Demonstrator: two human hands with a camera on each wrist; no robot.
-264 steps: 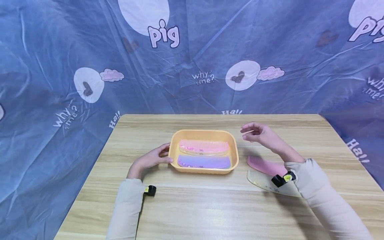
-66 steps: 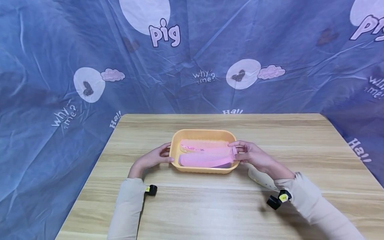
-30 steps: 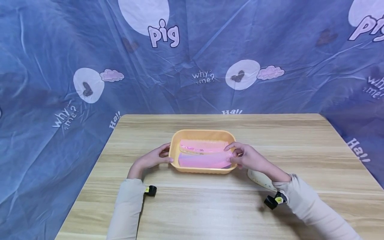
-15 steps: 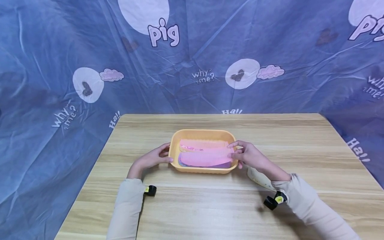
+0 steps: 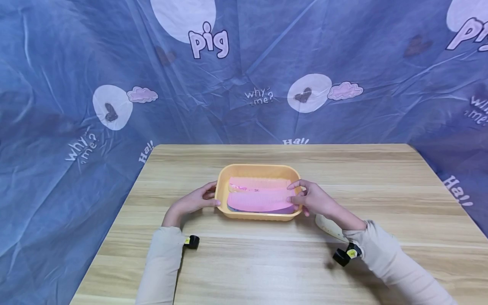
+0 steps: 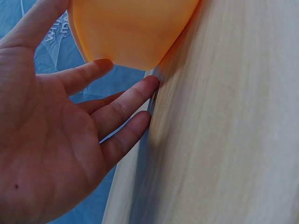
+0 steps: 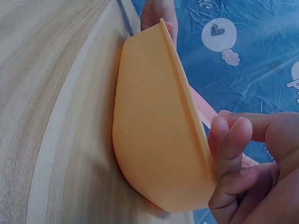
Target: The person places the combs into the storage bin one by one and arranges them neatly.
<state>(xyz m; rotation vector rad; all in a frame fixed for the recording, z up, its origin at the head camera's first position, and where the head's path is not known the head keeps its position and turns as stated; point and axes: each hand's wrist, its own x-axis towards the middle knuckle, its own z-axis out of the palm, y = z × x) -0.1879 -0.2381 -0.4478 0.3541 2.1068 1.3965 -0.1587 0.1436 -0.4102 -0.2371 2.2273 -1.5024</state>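
Observation:
A pale orange tray (image 5: 259,216) stands mid-table, with several combs inside. My left hand (image 5: 196,200) is at its left end, thumb and fingertips against the wall; in the left wrist view the fingers of this hand (image 6: 60,126) are fairly straight. My right hand (image 5: 314,199) pinches the right end of a pink comb (image 5: 261,201) inside the tray. This comb covers most of a purple comb (image 5: 284,210). Behind it lies a peach-pink comb (image 5: 263,183) with a floral pattern. The right wrist view shows the pink comb (image 7: 202,105) rising past the tray's rim (image 7: 180,79).
On the wooden table (image 5: 244,262), a cream comb (image 5: 328,226) lies right of the tray, partly under the right forearm. A blue printed cloth (image 5: 244,63) hangs behind and around the table.
The pink comb, lying on the table at first, is now inside the tray in my right hand. In the last second it has shifted slightly left over the purple comb. The left hand has stayed put.

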